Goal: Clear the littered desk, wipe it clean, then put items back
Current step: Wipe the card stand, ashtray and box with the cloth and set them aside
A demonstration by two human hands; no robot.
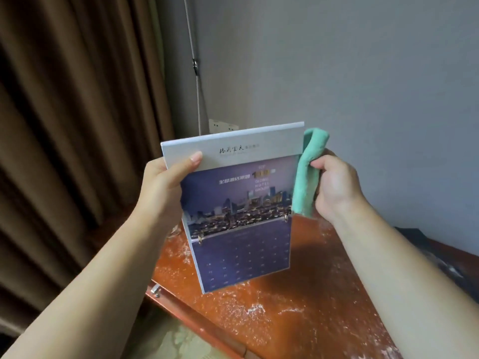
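A brown pleated curtain [64,125] fills the left side, and a plain grey wall [363,73] the right. A thin pale cord [197,73] hangs down the corner between them. Below it a white wall socket [220,125] peeps over the top of the desk calendar [241,224], which hides most of it. The calendar is held up in the air above the reddish wooden surface [298,294], tilted a little, and blocks the far left part of that surface from sight. White powdery litter [255,310] is strewn over the wood, thickest near the front. A small metal fitting [156,290] sits at the surface's left edge, with patterned floor [176,340] below it. A dark object [427,252] lies at the far right, too dim to make out. The hands are apart, one on each side of the calendar. The left hand [166,182] grips its upper left edge, thumb laid across the grey top band. The right hand [334,187] is curled round a folded green cloth [305,182], which lies against the calendar's right edge. The grey band carries dark brush-style Chinese characters, too blurred to read. The purple page beneath shows a night city skyline, a line of white Chinese characters, the word TOP and a gold number. Under these are small lines that may read GLOBAL HOTEL GROUPS. Two metal rings [200,239] join this page to a lower sheet with a faint date grid.
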